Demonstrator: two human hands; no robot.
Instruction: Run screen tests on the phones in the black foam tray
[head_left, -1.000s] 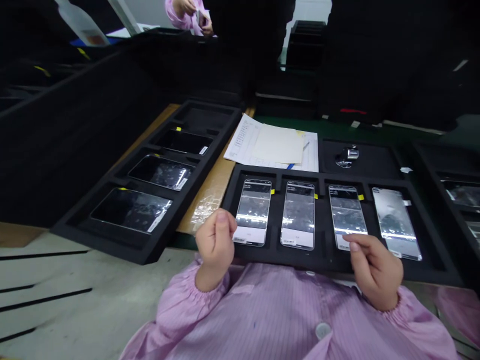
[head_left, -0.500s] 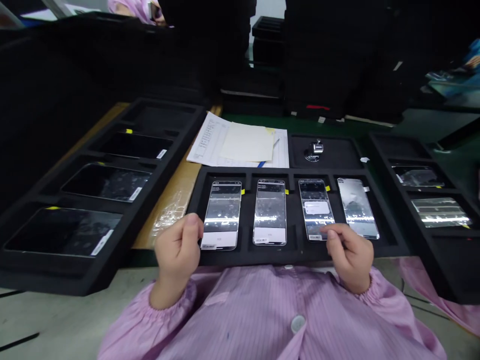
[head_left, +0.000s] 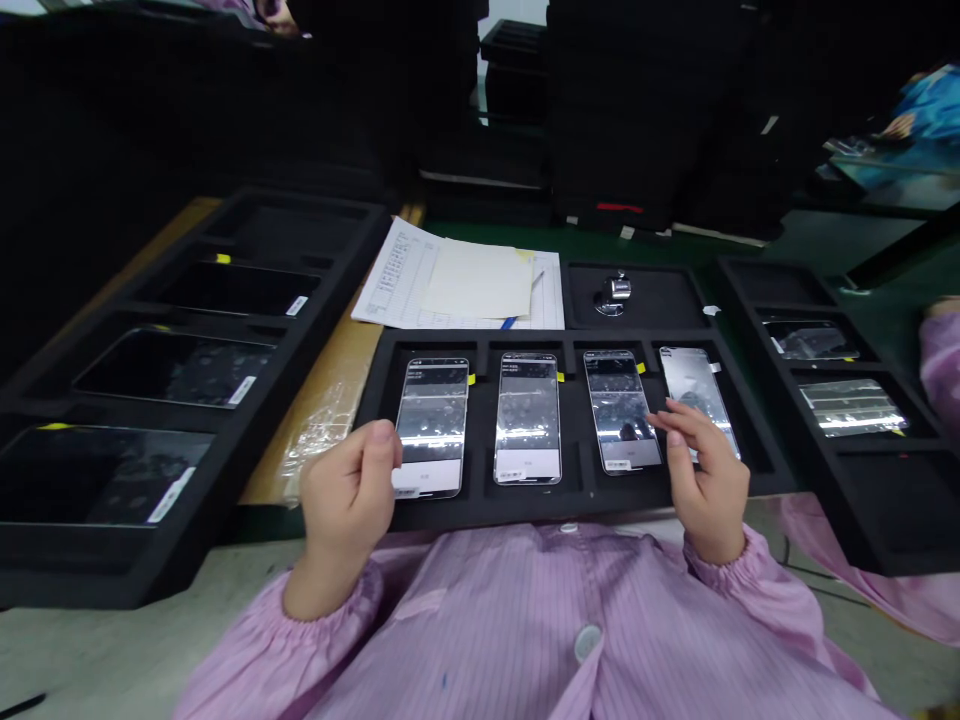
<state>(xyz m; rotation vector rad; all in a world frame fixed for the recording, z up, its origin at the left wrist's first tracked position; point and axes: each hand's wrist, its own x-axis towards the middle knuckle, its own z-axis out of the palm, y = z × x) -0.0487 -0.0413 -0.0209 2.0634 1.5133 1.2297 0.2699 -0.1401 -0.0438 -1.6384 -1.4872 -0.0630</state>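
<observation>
In front of me a black foam tray holds several smartphones in a row, their screens lit. My left hand is a fist beside the leftmost phone, thumb on top, with nothing showing in it. My right hand has its fingers stretched out between the third phone and the rightmost phone, partly covering the latter. Whether its fingertips touch the third phone's edge I cannot tell. The second phone lies flat in its slot. Yellow tabs stick out beside most of them.
A left tray holds dark-screened phones; a right tray holds two more. Behind the middle tray lie printed sheets, a blue pen and a small chrome object. A co-worker's pink sleeve shows at the right edge.
My right hand has lifted off the third phone's lower screen and moved right, fingers straightening. The white pop-up on that phone is gone. My left hand stays a fist; the view has shifted slightly.
</observation>
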